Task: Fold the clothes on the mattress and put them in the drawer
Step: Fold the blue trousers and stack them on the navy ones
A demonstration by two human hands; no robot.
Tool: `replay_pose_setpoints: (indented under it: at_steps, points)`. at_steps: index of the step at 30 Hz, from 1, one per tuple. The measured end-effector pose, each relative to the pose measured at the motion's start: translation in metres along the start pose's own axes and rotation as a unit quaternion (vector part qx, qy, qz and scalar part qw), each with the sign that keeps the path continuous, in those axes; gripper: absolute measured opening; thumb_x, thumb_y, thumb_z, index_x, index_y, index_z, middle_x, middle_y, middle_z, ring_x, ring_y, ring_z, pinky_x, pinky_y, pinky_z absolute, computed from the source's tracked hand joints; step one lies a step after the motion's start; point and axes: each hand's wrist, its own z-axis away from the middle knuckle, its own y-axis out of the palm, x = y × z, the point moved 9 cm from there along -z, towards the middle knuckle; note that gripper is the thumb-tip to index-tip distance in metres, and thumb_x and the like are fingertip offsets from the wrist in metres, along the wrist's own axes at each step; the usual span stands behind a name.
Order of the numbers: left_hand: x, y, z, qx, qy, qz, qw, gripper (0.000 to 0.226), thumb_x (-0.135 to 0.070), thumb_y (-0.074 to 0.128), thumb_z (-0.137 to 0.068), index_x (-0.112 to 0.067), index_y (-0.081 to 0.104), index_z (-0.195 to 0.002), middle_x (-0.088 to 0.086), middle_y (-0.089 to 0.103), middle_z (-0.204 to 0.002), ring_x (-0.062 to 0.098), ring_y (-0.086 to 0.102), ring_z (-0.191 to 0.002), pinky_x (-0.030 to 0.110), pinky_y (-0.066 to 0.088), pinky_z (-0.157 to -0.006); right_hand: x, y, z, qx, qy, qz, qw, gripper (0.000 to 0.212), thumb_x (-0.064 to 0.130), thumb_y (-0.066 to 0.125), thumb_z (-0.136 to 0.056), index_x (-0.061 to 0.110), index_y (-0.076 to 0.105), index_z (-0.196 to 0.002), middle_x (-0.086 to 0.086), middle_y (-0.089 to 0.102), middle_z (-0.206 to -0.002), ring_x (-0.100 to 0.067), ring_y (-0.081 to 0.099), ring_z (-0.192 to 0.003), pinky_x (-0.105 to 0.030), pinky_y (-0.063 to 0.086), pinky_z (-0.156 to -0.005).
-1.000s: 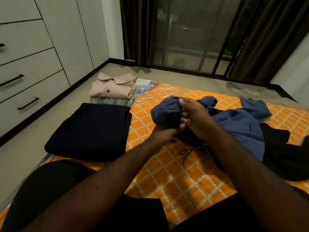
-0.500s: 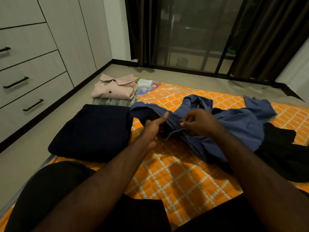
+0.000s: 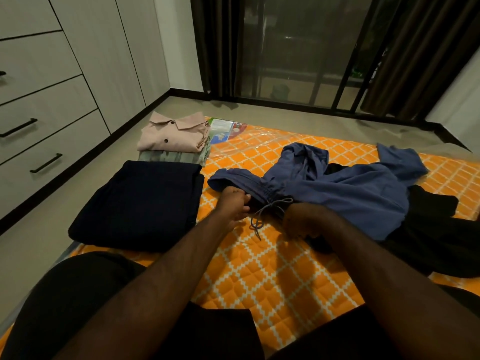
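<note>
Head view shows the shorts [image 3: 350, 193], bunched a second ago, now spread on the mattress [image 3: 272, 276] just right of the navy pile [image 3: 140, 203], with the left grip [image 3: 233, 205] and right grip [image 3: 301, 220] both clutching the waistband, so folding can probably start.

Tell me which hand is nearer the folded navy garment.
Left. The left hand grips the blue shorts just beside the folded navy garment; the right hand sits farther off, beyond the drawstring.
</note>
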Motion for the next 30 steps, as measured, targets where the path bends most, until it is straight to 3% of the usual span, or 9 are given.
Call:
replay_pose_setpoints:
  at_steps: [3, 7, 12, 15, 19, 23, 25, 27, 30]
  points:
    - [0.011, 0.003, -0.006, 0.021, -0.028, 0.020, 0.999, 0.008, -0.014, 0.053, -0.104, -0.019, 0.059, -0.102, 0.009, 0.064, -0.119, 0.028, 0.064, -0.107, 0.041, 0.050, -0.081, -0.003, 0.024, 0.001, 0.092, 0.049, -0.086, 0.991, 0.054, 0.033, 0.078, -0.090, 0.011, 0.060, -0.137, -0.008, 0.069, -0.117, -0.027, 0.066, -0.097, -0.032, 0.049, -0.066]
    - [0.016, 0.014, -0.005, 0.065, -0.048, 0.144, 0.986, 0.046, -0.027, 0.060, -0.102, -0.018, 0.048, -0.145, 0.015, 0.054, -0.142, 0.038, 0.059, -0.122, 0.044, 0.053, -0.093, -0.006, 0.059, 0.004, 0.234, 0.119, -0.154, 0.953, 0.076, 0.042, 0.072, -0.093, 0.015, 0.038, -0.156, -0.024, 0.042, -0.155, -0.043, 0.050, -0.134, -0.050, 0.050, -0.097]
    - [0.013, 0.021, -0.007, 0.100, -0.055, 0.225, 0.967, 0.049, -0.037, 0.062, -0.100, -0.034, 0.047, -0.146, 0.010, 0.060, -0.133, 0.041, 0.062, -0.116, 0.046, 0.053, -0.089, -0.007, 0.020, 0.008, 0.096, 0.076, -0.011, 0.992, 0.072, 0.042, 0.057, -0.103, 0.011, 0.025, -0.160, -0.010, 0.034, -0.163, -0.030, 0.038, -0.146, -0.038, 0.034, -0.115]
    - [0.015, 0.024, -0.005, 0.109, -0.071, 0.215, 0.968, 0.045, -0.042, 0.062, -0.097, -0.022, 0.057, -0.137, 0.010, 0.062, -0.134, 0.036, 0.067, -0.108, 0.038, 0.053, -0.077, -0.020, 0.006, 0.005, 0.034, 0.118, 0.037, 0.992, 0.093, 0.054, 0.055, -0.100, 0.017, -0.002, -0.163, -0.015, -0.011, -0.169, -0.040, 0.004, -0.156, -0.049, 0.016, -0.123]
    - [0.020, 0.031, -0.002, 0.138, -0.086, 0.210, 0.964, 0.040, -0.042, 0.062, -0.097, -0.021, 0.060, -0.131, 0.012, 0.066, -0.128, 0.028, 0.069, -0.082, 0.032, 0.046, -0.061, -0.036, 0.006, -0.015, -0.009, 0.165, -0.042, 0.985, 0.117, 0.062, 0.071, -0.084, 0.031, -0.012, -0.161, -0.014, -0.047, -0.155, -0.057, -0.006, -0.150, -0.067, 0.026, -0.118]
    - [0.020, 0.033, -0.007, 0.151, -0.063, 0.182, 0.969, 0.044, -0.038, 0.063, -0.098, -0.036, 0.053, -0.140, 0.016, 0.064, -0.131, 0.028, 0.070, -0.077, 0.030, 0.047, -0.057, -0.033, 0.004, -0.012, -0.017, 0.135, -0.021, 0.990, 0.113, 0.058, 0.073, -0.085, 0.029, -0.004, -0.162, -0.018, -0.029, -0.164, -0.050, 0.008, -0.153, -0.057, 0.028, -0.121]
    - [0.022, 0.032, -0.009, 0.145, -0.073, 0.171, 0.972, 0.045, -0.038, 0.064, -0.096, -0.031, 0.054, -0.139, 0.018, 0.063, -0.130, 0.030, 0.072, -0.082, 0.032, 0.047, -0.058, -0.018, 0.000, -0.005, -0.006, 0.089, 0.010, 0.996, 0.097, 0.058, 0.070, -0.087, 0.022, 0.020, -0.161, -0.017, 0.016, -0.168, -0.040, 0.030, -0.148, -0.049, 0.038, -0.116]
    - [0.025, 0.032, -0.014, 0.138, -0.089, 0.167, 0.972, 0.050, -0.040, 0.066, -0.094, -0.021, 0.054, -0.139, 0.021, 0.061, -0.130, 0.033, 0.072, -0.092, 0.033, 0.048, -0.060, -0.002, -0.006, 0.009, 0.003, 0.042, 0.041, 0.998, 0.072, 0.056, 0.066, -0.092, 0.014, 0.048, -0.148, -0.009, 0.052, -0.149, -0.031, 0.052, -0.133, -0.038, 0.046, -0.106]
    - [0.022, 0.033, -0.023, 0.132, -0.092, 0.167, 0.973, 0.051, -0.042, 0.066, -0.094, -0.022, 0.049, -0.137, 0.022, 0.061, -0.125, 0.032, 0.069, -0.095, 0.033, 0.049, -0.062, 0.014, -0.002, 0.021, 0.025, 0.001, 0.043, 0.999, 0.067, 0.054, 0.060, -0.097, 0.012, 0.048, -0.149, -0.008, 0.051, -0.151, -0.028, 0.053, -0.131, -0.032, 0.045, -0.096]
